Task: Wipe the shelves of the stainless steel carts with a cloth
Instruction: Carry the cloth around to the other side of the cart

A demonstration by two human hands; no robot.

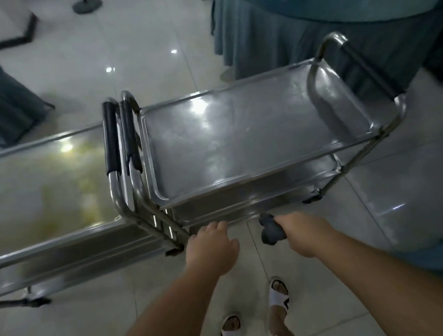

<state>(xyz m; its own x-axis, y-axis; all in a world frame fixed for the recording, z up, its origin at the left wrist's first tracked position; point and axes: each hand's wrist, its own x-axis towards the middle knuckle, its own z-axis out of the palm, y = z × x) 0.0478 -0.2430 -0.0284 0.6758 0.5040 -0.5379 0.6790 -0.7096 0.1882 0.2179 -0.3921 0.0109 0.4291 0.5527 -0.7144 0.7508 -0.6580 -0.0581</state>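
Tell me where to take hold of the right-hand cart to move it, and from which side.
Grip the black-sleeved handle bar at the far right end of the right-hand cart, coming from that open end. It arches clear above the top shelf, so fingers can likely wrap fully round it. The opposite handle sits hard against the left cart's handle, leaving little room for a hand.

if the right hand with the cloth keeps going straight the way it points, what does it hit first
Most likely the front rim of the lower shelf of the right cart. The right hand grips a dark cloth whose leading end is already at that rim; actual contact is hard to judge from above.
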